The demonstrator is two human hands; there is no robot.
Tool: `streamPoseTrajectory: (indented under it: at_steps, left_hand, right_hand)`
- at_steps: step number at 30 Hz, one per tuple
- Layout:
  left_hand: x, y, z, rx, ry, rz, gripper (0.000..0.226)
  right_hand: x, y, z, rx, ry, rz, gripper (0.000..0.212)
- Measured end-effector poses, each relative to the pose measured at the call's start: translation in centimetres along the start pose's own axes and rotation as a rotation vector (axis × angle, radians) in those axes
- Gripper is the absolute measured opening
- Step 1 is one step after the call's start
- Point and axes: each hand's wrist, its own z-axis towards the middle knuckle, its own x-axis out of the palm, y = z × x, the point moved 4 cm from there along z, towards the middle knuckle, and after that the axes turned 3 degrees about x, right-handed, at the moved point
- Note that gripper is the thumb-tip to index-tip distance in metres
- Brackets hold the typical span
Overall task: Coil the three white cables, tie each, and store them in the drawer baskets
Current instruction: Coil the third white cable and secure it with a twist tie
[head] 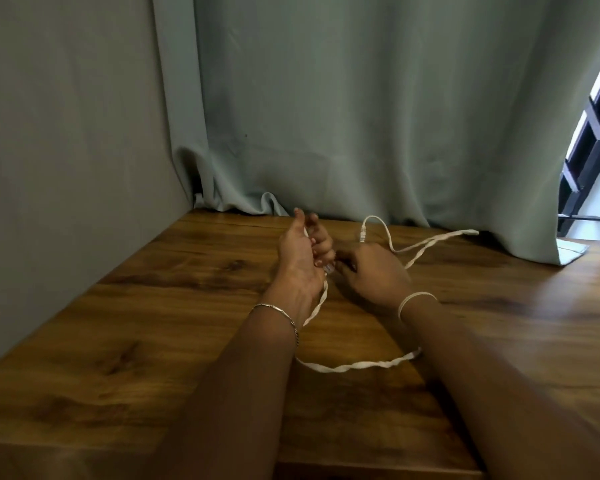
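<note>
White flat cable [361, 364] loops across the wooden counter [187, 306] at frame centre. Our left hand [305, 251] curls its fingers round the near plug end. Our right hand [371, 271] meets it, fingertips hidden, so we cannot tell its grip. Risk: twists in the flat run could kink the coil, and the far end by the curtain [361, 133] could snag.

No legible text, labels, brand marks, numbers or signs anywhere in view.
</note>
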Motion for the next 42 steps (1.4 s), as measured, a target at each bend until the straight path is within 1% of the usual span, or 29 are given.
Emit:
streamPoseTrajectory:
  at_steps: [4, 7, 9, 11, 14, 16, 18, 20, 22, 26, 28, 29, 31, 33, 35, 37, 40, 42]
  left_hand:
    - [-0.4, -1.2, 0.5, 0.112, -0.046, -0.005, 0.042]
    - [-0.5, -1.4, 0.7, 0.163, -0.027, 0.081, 0.043]
    - [-0.5, -1.5, 0.7, 0.189, -0.020, 0.157, 0.042]
    - [-0.7, -1.5, 1.0, 0.233, -0.016, 0.294, 0.041]
    - [-0.5, -1.1, 1.1, 0.332, 0.011, 0.650, 0.041]
    - [-0.3, -0.7, 0.9, 0.366, 0.031, 0.880, 0.040]
    - [0.2, -0.4, 0.6, 0.390, 0.059, 1.041, 0.040]
    - [0.3, 0.0, 0.6, 0.400, 0.087, 1.104, 0.041]
    - [0.4, 0.3, 0.5, 0.375, 0.117, 1.128, 0.045]
    - [0.7, 0.1, 0.4, 0.378, 0.124, 1.281, 0.052]
    - [1.0, -0.1, 0.2, 0.372, 0.120, 1.270, 0.055]
    - [1.1, -0.2, 0.1, 0.337, 0.123, 1.237, 0.058]
    - [1.3, 0.0, -0.3, 0.183, 0.143, 1.110, 0.065]
    - [1.3, 0.5, -0.8, -0.004, 0.189, 1.003, 0.071]
    - [1.2, 1.0, -1.0, -0.112, 0.243, 0.937, 0.073]
    - [1.0, 1.1, -0.9, -0.137, 0.246, 0.857, 0.069]
    - [0.8, 0.9, -0.7, -0.132, 0.222, 0.734, 0.060]
    - [0.6, 0.8, -0.6, -0.168, 0.221, 0.677, 0.057]
  right_hand:
    - [-0.4, 1.2, -0.3, -0.084, 0.104, 0.031, 0.019]
    - [-0.8, 1.9, -0.7, -0.142, 0.098, 0.027, 0.017]
    - [-1.4, 2.0, -0.9, -0.168, 0.048, 0.028, 0.013]
    - [-2.0, 1.9, -1.2, -0.194, -0.005, 0.006, 0.012]
    - [-2.9, 1.4, -1.5, -0.218, -0.119, -0.097, 0.015]
    - [-3.6, 1.3, -1.7, -0.251, -0.232, -0.210, 0.013]
    - [-4.1, 1.2, -1.7, -0.306, -0.336, -0.342, 0.016]
    - [-4.2, 1.0, -1.6, -0.348, -0.408, -0.436, 0.022]
    - [-4.2, 0.6, -1.3, -0.386, -0.435, -0.489, 0.026]
    - [-4.0, -0.2, -1.2, -0.387, -0.501, -0.570, 0.039]
    - [-3.9, -0.5, -1.0, -0.366, -0.528, -0.616, 0.041]
    - [-4.0, -0.6, -0.8, -0.343, -0.541, -0.642, 0.041]
    - [-4.2, -1.1, -0.6, -0.272, -0.557, -0.663, 0.045]
    - [-4.1, -1.5, -0.3, -0.228, -0.520, -0.617, 0.053]
    - [-3.8, -1.6, 0.0, -0.179, -0.472, -0.551, 0.060]
    - [-3.5, -1.6, 0.3, -0.131, -0.451, -0.483, 0.063]
    - [-2.9, -2.0, 1.1, -0.058, -0.424, -0.335, 0.061]
    - [-2.0, -2.4, 1.6, -0.052, -0.397, -0.248, 0.059]
